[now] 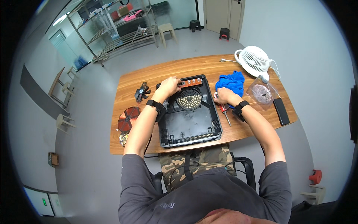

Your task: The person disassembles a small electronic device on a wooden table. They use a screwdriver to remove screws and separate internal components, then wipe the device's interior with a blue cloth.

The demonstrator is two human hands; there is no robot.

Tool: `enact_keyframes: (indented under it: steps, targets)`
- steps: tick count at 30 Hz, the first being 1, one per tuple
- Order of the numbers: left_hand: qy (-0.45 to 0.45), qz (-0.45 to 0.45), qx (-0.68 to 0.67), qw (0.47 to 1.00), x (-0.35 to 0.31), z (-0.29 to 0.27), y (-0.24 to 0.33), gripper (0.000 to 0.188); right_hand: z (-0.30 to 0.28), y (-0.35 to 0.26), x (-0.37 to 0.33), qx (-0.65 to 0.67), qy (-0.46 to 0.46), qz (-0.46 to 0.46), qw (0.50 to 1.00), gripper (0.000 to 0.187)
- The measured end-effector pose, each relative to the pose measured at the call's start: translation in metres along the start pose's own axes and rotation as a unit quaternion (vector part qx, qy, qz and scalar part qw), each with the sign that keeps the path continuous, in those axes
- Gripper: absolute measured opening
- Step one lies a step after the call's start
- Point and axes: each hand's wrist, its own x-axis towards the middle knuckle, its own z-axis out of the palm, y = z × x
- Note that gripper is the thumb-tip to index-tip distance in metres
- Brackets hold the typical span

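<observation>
A shallow black plastic appliance housing [182,123] lies open-side up on the wooden table, with a round fan grille [189,99] in its far half. My left hand [169,87] is at its far edge, fingers closed over the left end of a narrow orange circuit board [192,82] with several round silver buttons. To the right of the housing, my right hand [226,96] has its fingers curled at the top of a red-handled screwdriver [223,108], whose metal shaft points toward me. Right behind this hand is a crumpled blue cloth [231,81]. My fingertips are partly hidden.
Left of the housing are a small black fan [142,92], a reddish-brown coil disc [128,118] and a pile of small parts [123,139]. At the right stand a white basket-like appliance part [254,59], a clear plastic bag [263,93] and a black oblong case [281,111].
</observation>
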Motion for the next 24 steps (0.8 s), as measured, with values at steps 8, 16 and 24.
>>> enact_keyframes:
  steps: [8,16,24]
  targets:
    - [-0.008,-0.017,-0.041,0.999,0.013,0.009,-0.004,0.038,-0.042,0.008,-0.005,0.086,-0.001,-0.054,0.995,0.036]
    - [-0.002,-0.046,-0.055,0.997,0.017,0.015,-0.006,0.035,-0.189,-0.014,-0.009,0.126,0.237,-0.102,0.958,0.038]
    - [-0.004,-0.068,-0.054,0.996,0.029,0.02,-0.006,0.033,-0.154,-0.046,0.036,0.123,0.325,-0.123,0.929,0.03]
